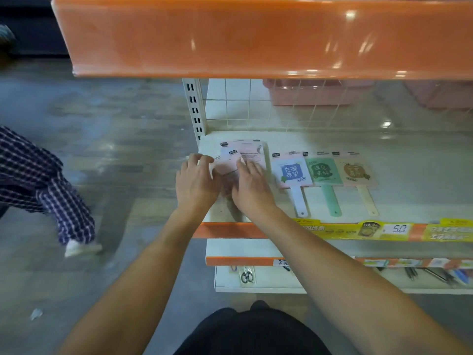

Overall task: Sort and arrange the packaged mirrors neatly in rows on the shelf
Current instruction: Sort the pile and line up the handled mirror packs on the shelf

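Dark clothing (253, 331) fills the bottom edge, and two bare forearms reach up from it to the cream shelf (399, 198). Both hands work a loose stack of pink packaged mirrors (249, 152) lying at the shelf's left end, the packs overlapping and skewed. Left hand (195, 181) sits at the stack's left edge, its fingers curled over the edge of the packs and gripping them. Right hand (252, 189) lies on top of the stack, fingers fairly straight and pressing down flat. Just right of the stack three more mirrors lie side by side in a row, handles toward the shelf front: a blue mirror (293, 175), a green mirror (325, 172) and a yellow mirror (357, 172), their packs touching or slightly overlapping. A yellow price strip (384, 230) runs along the shelf's orange front edge. Scissors (247, 276) hang on the lower tier. On the floor at left, a person's checked trouser leg (51, 185) is blurred.
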Demonstrator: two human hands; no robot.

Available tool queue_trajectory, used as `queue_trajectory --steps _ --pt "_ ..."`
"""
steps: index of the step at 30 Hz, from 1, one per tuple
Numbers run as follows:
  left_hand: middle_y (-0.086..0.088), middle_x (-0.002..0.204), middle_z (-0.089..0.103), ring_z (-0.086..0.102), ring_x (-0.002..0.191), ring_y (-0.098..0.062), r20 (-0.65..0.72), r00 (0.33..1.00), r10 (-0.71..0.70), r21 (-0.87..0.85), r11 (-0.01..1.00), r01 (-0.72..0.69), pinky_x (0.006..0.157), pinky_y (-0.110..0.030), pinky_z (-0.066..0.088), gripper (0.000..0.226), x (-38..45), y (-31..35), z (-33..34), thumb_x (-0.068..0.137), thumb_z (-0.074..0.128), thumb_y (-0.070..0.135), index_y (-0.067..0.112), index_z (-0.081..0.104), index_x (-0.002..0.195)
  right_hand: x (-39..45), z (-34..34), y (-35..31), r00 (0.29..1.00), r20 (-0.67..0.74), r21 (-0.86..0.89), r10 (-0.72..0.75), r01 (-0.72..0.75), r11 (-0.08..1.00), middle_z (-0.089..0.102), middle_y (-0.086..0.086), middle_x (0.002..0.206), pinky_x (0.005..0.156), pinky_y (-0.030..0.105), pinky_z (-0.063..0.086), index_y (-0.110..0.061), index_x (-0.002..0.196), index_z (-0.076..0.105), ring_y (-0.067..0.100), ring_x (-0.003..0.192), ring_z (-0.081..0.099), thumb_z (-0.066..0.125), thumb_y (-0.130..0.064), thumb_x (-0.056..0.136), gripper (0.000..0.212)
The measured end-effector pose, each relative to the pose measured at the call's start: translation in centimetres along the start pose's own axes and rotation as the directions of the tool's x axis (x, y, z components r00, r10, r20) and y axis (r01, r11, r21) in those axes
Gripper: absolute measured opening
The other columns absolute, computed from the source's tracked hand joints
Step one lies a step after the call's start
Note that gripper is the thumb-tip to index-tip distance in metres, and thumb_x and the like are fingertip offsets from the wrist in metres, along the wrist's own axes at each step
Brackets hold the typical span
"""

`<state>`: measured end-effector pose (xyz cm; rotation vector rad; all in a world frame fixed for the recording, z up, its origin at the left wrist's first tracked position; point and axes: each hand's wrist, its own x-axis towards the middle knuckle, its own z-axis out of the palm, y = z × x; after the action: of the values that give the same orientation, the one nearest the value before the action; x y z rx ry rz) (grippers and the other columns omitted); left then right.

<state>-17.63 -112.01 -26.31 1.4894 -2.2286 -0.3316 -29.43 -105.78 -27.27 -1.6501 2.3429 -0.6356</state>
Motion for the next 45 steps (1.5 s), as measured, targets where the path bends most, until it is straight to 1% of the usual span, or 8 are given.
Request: queue_trajectory --steps 9,14,17,20,24,30,33,45 --pt "-0.007 0.125 0.054 0.057 0.103 -0.034 0.030 0.999 0.039 -0.016 0.999 -0.038 0.082 -0.042 0.046 0.031 0.4 1.0 0.7 0.088 0.053 0.021 0.015 0.059 0.117 -0.1 -0.7 1.1 1.000 -0.011 -0.011 -0.015 0.015 1.000 0.041 0.007 0.146 0.112 0.040 0.030 -0.016 0.143 0.042 0.030 0.135 0.033 0.062 -0.019 0.084 0.062" --pt "-0.006 0.129 0.051 0.052 0.111 -0.032 0.094 0.995 0.046 -0.023 0.999 -0.044 0.092 -0.042 0.043 0.035 0.7 3.2 1.7 0.088 0.054 0.023 0.015 0.057 0.122 -1.1 -2.0 3.3 0.994 -0.112 -0.018 0.013 -0.015 1.000 0.047 0.008 0.138 0.106 0.042 0.036 -0.017 0.134 0.051 0.029 0.129 0.039 0.056 -0.026 0.092 0.043" --pt "-0.007 0.130 0.051 0.049 0.115 -0.032 0.094 0.993 0.078 -0.032 0.997 -0.075 0.096 -0.043 0.041 0.034 0.8 4.8 2.4 0.091 0.048 0.022 0.015 0.058 0.123 -1.5 -2.8 5.5 0.988 -0.130 -0.069 0.086 -0.096 0.993 0.042 0.008 0.144 0.109 0.042 0.031 -0.018 0.135 0.051 0.030 0.134 0.033 0.052 -0.028 0.094 0.042" --pt "-0.010 0.129 0.052 0.049 0.114 -0.034 0.103 0.988 0.116 -0.016 0.993 -0.115 0.094 -0.042 0.040 0.035 0.9 6.2 3.1 0.090 0.049 0.021 0.014 0.058 0.123 -1.8 -3.3 7.5 0.981 -0.121 -0.108 0.149 -0.162 0.981 0.038 0.008 0.147 0.111 0.042 0.029 -0.019 0.139 0.048 0.029 0.138 0.029 0.052 -0.030 0.094 0.046" --pt "-0.012 0.129 0.052 0.049 0.114 -0.037 0.121 0.983 0.136 -0.026 0.991 -0.134 0.094 -0.043 0.040 0.035 1.0 7.0 3.6 0.089 0.053 0.020 0.012 0.058 0.123 -2.0 -3.6 9.0 0.973 -0.124 -0.102 0.193 -0.206 0.973 0.043 0.010 0.140 0.103 0.047 0.039 -0.017 0.131 0.055 0.033 0.134 0.034 0.056 -0.032 0.089 0.044" --pt "-0.006 0.131 0.050 0.047 0.118 -0.033 0.119 0.991 0.059 0.011 0.998 -0.061 0.095 -0.044 0.038 0.033 1.0 6.4 3.7 0.091 0.050 0.024 0.018 0.056 0.122 -2.0 -3.3 9.0 0.970 -0.109 -0.137 0.218 -0.232 0.963 0.038 0.006 0.145 0.103 0.044 0.037 -0.018 0.127 0.057 0.032 0.137 0.026 0.054 -0.033 0.090 0.040" --pt "-0.007 0.129 0.052 0.049 0.114 -0.034 0.094 0.993 0.071 0.005 0.997 -0.072 0.094 -0.044 0.039 0.032 0.9 6.0 3.8 0.090 0.052 0.023 0.016 0.058 0.121 -1.9 -3.3 8.5 0.973 -0.098 -0.118 0.208 -0.219 0.968 0.040 0.007 0.143 0.103 0.043 0.037 -0.017 0.125 0.060 0.030 0.135 0.029 0.054 -0.032 0.090 0.038" --pt "-0.008 0.128 0.053 0.050 0.114 -0.034 0.096 0.989 0.109 -0.011 0.994 -0.109 0.094 -0.044 0.040 0.032 1.0 6.9 3.7 0.090 0.052 0.022 0.014 0.058 0.121 -1.9 -3.9 8.2 0.976 -0.020 -0.124 0.218 -0.218 0.968 0.037 0.006 0.146 0.107 0.040 0.032 -0.020 0.136 0.050 0.026 0.137 0.026 0.050 -0.035 0.094 0.045"
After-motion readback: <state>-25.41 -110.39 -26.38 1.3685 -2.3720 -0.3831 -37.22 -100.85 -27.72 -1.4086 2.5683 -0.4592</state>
